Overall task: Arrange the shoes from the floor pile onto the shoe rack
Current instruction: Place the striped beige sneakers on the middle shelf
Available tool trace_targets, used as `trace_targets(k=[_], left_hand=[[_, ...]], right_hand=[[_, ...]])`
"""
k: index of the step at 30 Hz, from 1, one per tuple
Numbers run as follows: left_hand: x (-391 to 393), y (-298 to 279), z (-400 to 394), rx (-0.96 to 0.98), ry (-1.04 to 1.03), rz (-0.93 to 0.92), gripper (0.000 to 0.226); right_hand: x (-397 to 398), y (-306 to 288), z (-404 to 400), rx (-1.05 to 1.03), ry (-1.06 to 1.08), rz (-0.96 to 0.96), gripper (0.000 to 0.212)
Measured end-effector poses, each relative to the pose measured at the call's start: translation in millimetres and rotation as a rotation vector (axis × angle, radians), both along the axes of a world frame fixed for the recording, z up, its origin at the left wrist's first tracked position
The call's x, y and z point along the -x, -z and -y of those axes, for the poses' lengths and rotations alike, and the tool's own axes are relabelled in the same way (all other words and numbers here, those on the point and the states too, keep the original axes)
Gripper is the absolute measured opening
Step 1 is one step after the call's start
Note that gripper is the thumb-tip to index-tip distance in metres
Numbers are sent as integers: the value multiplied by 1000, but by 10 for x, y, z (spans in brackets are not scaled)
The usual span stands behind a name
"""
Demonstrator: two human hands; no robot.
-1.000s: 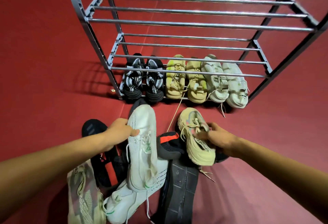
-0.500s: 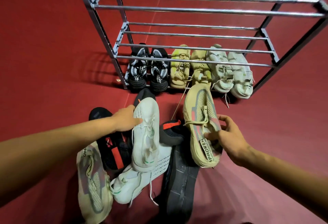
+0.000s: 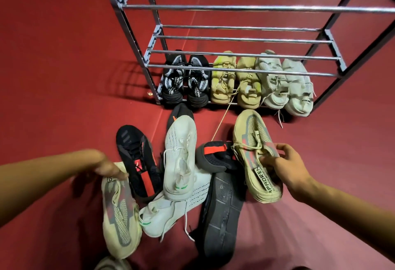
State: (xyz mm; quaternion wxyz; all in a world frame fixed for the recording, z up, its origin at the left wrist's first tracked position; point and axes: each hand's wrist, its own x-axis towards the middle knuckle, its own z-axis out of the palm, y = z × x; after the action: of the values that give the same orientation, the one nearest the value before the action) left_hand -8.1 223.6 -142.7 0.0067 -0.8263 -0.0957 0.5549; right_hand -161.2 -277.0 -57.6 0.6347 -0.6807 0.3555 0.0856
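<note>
Beige knit sneaker (image 3: 255, 158) at 3 o'clock of the pile, pinched at its collar by the right hand (image 3: 287, 168). Left hand (image 3: 106, 166), motion-blurred, meets the matching sneaker (image 3: 118, 212) at 8 o'clock; its finger state cannot be told. Shoe rack (image 3: 241, 70) at 12 o'clock, top cropped, bottom tier partly hidden by rails.

Shoe rack (image 3: 235, 9): shiny chrome-look metal rails, matt grey plastic-looking joints, dark side frame. Floor (image 3: 53, 56): matt red, smooth. Beige knit shoe (image 3: 254, 154) in the right hand: open mesh cloth upper, matt ribbed rubbery sole. Its twin (image 3: 118, 212) at the left hand: same mesh. White sneaker (image 3: 181, 158): smooth perforated knit, cloth laces. Upturned black sole (image 3: 222, 212): dull rubber, grooved, scuffed. Black shoe (image 3: 136, 158): matt knit, red panel.
</note>
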Motion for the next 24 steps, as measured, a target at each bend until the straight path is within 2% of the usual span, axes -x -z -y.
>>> trace_targets(k=[1, 2, 4, 5, 7, 9, 13, 16, 17, 20, 21, 23, 24], left_hand=[[117, 160, -129, 31, -55, -42, 114], [244, 188, -113, 18, -176, -8, 109], [590, -255, 317, 62, -412, 123, 67], [694, -289, 325, 82, -447, 167, 48], [812, -342, 275, 93, -461, 290, 33], [864, -349, 45, 90, -516, 475, 33], [833, -771, -119, 184, -508, 538, 40], [594, -1274, 30, 412, -449, 661, 26], [528, -1497, 129, 500, -489, 658, 28], [356, -2070, 451, 742, -551, 646, 69], [357, -2173, 570, 834, -578, 624, 68], [439, -2296, 933, 991, -652, 572, 38], [488, -2305, 1167, 1039, -667, 542, 37]], right_hand=[[14, 2, -23, -13, 5, 3, 38], [14, 0, -47, -25, 10, 7, 38], [-6, -3, -95, -41, 6, 15, 37], [-8, -13, -127, -50, -1, 22, 37], [-16, -72, -199, -59, -25, 47, 35], [-29, -109, -275, -59, -65, 59, 34], [-23, -230, -314, -93, -109, 113, 33], [-14, -288, -284, -115, -98, 134, 32], [-15, -294, -274, -125, -93, 134, 33], [-6, -298, -281, -151, -95, 130, 33], [2, -273, -306, -161, -99, 126, 33], [32, -225, -399, -194, -110, 111, 36], [43, -213, -476, -227, -116, 107, 38]])
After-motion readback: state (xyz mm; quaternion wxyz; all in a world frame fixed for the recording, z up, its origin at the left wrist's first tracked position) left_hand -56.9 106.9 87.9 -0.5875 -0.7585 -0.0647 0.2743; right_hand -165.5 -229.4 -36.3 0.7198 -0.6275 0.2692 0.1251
